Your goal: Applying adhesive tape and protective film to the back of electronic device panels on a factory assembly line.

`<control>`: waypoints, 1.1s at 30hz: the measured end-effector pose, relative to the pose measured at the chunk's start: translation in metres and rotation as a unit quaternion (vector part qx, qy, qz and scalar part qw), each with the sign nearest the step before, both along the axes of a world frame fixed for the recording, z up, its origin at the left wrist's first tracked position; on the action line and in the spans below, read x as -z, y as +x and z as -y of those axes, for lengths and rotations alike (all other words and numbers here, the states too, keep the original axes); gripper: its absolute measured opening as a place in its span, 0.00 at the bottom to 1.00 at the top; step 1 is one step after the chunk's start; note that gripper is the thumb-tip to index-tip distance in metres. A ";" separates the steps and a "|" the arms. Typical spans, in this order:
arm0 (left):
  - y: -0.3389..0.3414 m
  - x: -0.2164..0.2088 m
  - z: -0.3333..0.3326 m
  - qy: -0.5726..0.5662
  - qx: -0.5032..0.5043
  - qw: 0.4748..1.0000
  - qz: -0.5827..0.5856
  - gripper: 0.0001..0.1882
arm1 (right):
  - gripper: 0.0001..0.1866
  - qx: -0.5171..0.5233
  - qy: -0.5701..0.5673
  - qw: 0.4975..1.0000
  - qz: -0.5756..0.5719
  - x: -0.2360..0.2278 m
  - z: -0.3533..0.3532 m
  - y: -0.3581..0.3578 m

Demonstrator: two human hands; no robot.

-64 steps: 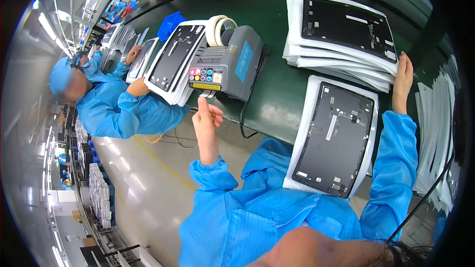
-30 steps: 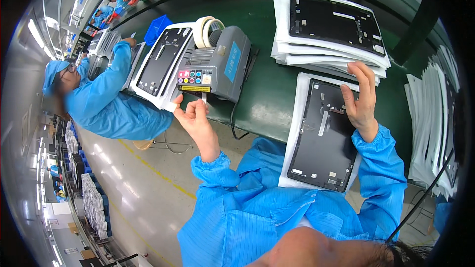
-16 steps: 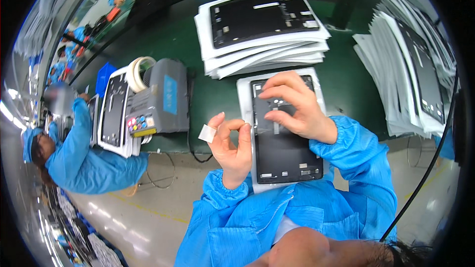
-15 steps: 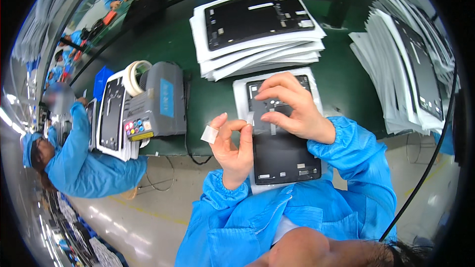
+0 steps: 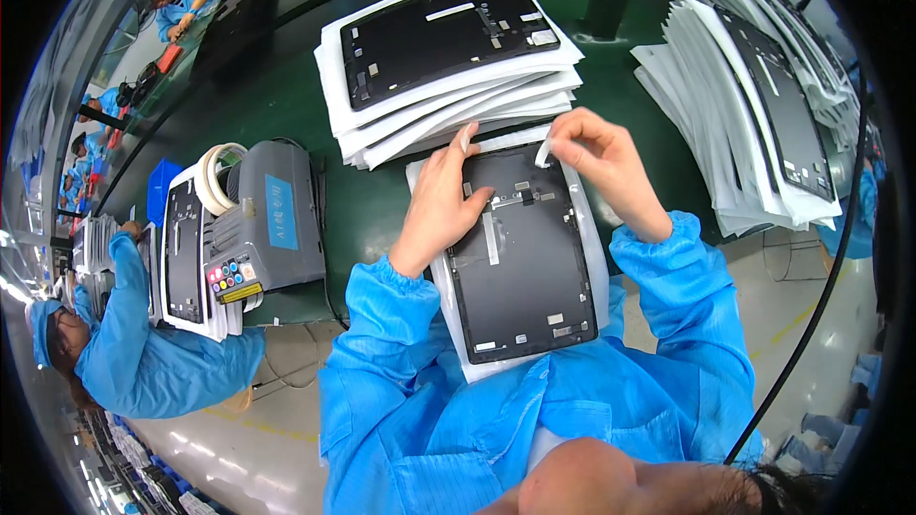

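A black flat panel (image 5: 525, 277), like a tablet's back cover, lies before me on a white foam sheet (image 5: 446, 291). Pale strips and small patches dot its surface. My left hand (image 5: 441, 195) rests over its upper left edge, fingers stretched and thumb apart. A small white tab (image 5: 465, 140) clings to one of its fingertips. Above the panel's upper right corner, my right hand (image 5: 601, 157) pinches a small white strip (image 5: 543, 154) between thumb and finger. Whether the strip touches the panel I cannot tell.
Beyond the panel stands a stack of black panels (image 5: 439, 38) layered with white sheets. Another such stack (image 5: 754, 114) is at the right. Left of me are a grey machine (image 5: 272, 219), tape rolls (image 5: 212, 176) and a blue bin (image 5: 162, 189). A co-worker (image 5: 162, 348) sits at far left.
My hands have parted. The left has moved up onto the panel's upper left edge, its fingers straightened. The right has gone to the upper right corner, now pinching a white strip. The view has shifted.
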State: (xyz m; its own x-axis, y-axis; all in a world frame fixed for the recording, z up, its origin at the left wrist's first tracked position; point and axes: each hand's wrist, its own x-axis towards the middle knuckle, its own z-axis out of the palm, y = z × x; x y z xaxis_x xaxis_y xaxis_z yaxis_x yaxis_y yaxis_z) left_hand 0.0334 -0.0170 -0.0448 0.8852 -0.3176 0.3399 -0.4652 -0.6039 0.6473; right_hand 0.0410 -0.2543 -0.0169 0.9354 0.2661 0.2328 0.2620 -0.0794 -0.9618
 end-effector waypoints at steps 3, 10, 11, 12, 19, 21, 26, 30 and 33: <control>-0.005 -0.001 0.006 -0.015 0.023 0.995 -0.092 0.43 | 0.08 0.017 -0.060 0.998 0.002 0.011 0.009 -0.007; -0.021 0.000 0.011 -0.017 0.030 0.996 -0.088 0.43 | 0.06 -0.022 -0.186 0.981 0.055 0.026 0.008 0.006; -0.022 0.001 0.012 -0.024 0.033 0.996 -0.082 0.42 | 0.06 -0.026 -0.202 0.977 0.067 0.027 0.005 0.008; -0.023 0.002 0.012 -0.031 0.035 0.996 -0.076 0.41 | 0.06 -0.030 -0.218 0.972 0.079 0.028 0.003 0.009; -0.022 -0.001 0.013 -0.017 0.025 0.998 -0.049 0.35 | 0.06 -0.039 -0.258 0.961 0.093 0.027 -0.009 0.017; -0.022 0.001 0.013 -0.018 0.021 0.998 -0.050 0.34 | 0.06 -0.037 -0.260 0.960 0.098 0.029 -0.009 0.017; -0.023 -0.001 0.015 -0.006 0.012 0.999 -0.045 0.33 | 0.05 -0.028 -0.270 0.954 0.129 0.033 -0.011 0.016; -0.023 -0.003 0.016 -0.008 0.011 0.998 -0.059 0.32 | 0.05 -0.022 -0.273 0.954 0.126 0.031 -0.013 0.013; -0.024 -0.005 0.017 -0.015 0.015 0.997 -0.069 0.31 | 0.05 -0.014 -0.271 0.953 0.136 0.033 -0.013 0.012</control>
